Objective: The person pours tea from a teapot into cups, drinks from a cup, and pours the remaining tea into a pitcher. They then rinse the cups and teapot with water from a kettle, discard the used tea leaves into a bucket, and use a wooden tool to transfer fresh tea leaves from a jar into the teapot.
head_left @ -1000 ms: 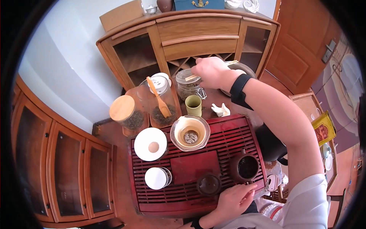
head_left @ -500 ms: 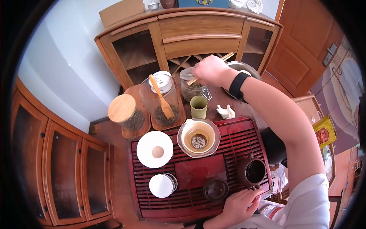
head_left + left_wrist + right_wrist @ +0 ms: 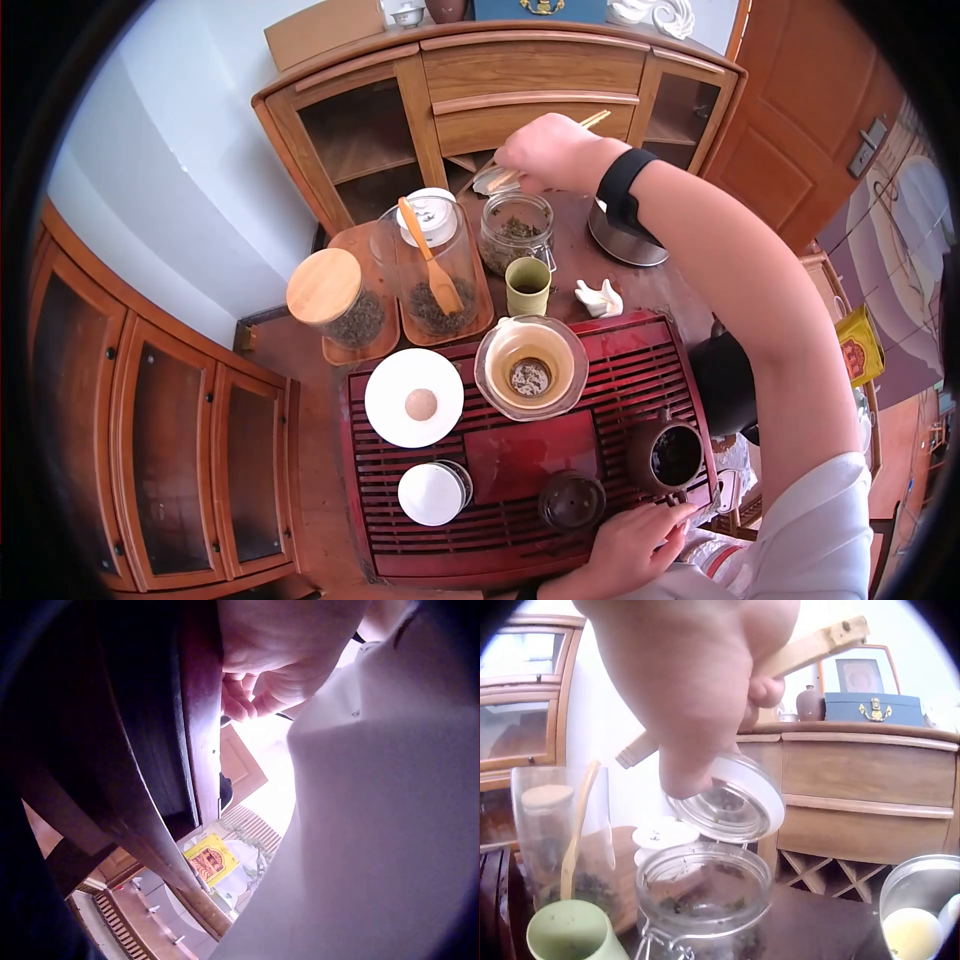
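Note:
My right hand (image 3: 555,155) holds light bamboo tongs (image 3: 821,646) across the palm, while its fingertips grip the rim of a clear jar lid (image 3: 731,802). Tilted back, the lid stands raised behind the mouth of a clip-top glass jar (image 3: 515,235) holding dark tea leaves. A green cup (image 3: 528,285) is just in front of this jar. My left hand (image 3: 635,548) rests at the near right edge of the red slatted tea tray (image 3: 430,560), its fingers loosely bent. Close by are an uncovered brown teapot (image 3: 650,455) and its dark lid (image 3: 572,500).
A glass bowl with a tan strainer (image 3: 530,365), a white disc (image 3: 413,398) and a white-topped cup (image 3: 432,494) occupy the tray. Beyond are a wood-lidded jar (image 3: 325,288), a glass container with a wooden scoop (image 3: 435,265), a white figurine (image 3: 600,298) and a metal pot (image 3: 625,240).
The right hand has moved up and back, swinging the jar lid off the mouth, so the leaves now show. The left hand stays at the tray edge; the head view has shifted slightly.

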A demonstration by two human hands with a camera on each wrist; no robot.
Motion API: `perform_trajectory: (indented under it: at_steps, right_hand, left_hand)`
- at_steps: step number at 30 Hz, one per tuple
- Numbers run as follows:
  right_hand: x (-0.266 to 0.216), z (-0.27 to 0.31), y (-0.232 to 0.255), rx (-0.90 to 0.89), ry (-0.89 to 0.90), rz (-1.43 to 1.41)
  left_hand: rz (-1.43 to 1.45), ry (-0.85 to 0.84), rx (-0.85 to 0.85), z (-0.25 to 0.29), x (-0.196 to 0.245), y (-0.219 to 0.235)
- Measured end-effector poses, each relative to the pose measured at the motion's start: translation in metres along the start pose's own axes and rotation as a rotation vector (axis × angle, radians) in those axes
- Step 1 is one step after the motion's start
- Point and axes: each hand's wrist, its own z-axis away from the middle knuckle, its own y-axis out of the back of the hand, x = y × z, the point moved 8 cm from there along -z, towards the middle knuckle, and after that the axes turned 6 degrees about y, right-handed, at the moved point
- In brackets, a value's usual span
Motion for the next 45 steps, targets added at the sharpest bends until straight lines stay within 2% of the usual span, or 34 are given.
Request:
perform_trajectory:
  at_steps: [3,4,7,12,15,18,22,24,34,38,41,43,45]
  right_hand:
    - [0.023,0.001,0.004,0.095,-0.072,-0.291]
    - [0.026,-0.001,0.003,0.094,-0.071,-0.292]
    - [0.043,0.001,-0.005,0.076,-0.232,-0.435]
    - [0.055,-0.001,-0.014,0.081,-0.269,-0.539]
    - [0.063,-0.008,-0.026,0.153,-0.299,-0.615]
    - [0.064,-0.007,-0.031,0.251,-0.335,-0.622]
    - [0.060,-0.006,-0.032,0.267,-0.360,-0.642]
    - [0.059,-0.005,-0.035,0.209,-0.362,-0.673]
    - [0.075,-0.023,-0.035,0.143,-0.335,-0.581]
    - [0.081,-0.027,-0.043,0.246,-0.286,-0.644]
    - [0.086,-0.027,-0.053,0.235,-0.359,-0.638]
    - [0.085,-0.023,-0.054,0.313,-0.379,-0.739]
    - [0.084,-0.021,-0.055,0.309,-0.410,-0.739]
  left_hand:
    - [-0.013,-0.024,0.013,-0.001,0.002,0.003]
    - [-0.003,-0.021,0.014,-0.002,0.003,0.003]
    - [0.021,-0.016,0.020,-0.002,0.001,0.003]
    - [0.034,0.003,0.011,-0.001,-0.001,0.003]
    - [0.039,0.013,0.016,-0.001,-0.003,0.003]
    - [0.062,0.023,0.026,0.000,-0.005,0.003]
    - [0.073,0.030,0.023,0.000,-0.006,0.003]
    - [0.073,0.025,0.022,0.001,-0.006,0.003]
    - [0.091,0.048,0.041,0.001,-0.009,0.004]
    - [0.120,0.061,0.060,0.000,-0.011,0.004]
    - [0.133,0.043,0.069,0.000,-0.011,0.004]
    - [0.145,0.069,0.046,0.001,-0.012,0.003]
    - [0.157,0.089,0.026,0.001,-0.013,0.003]
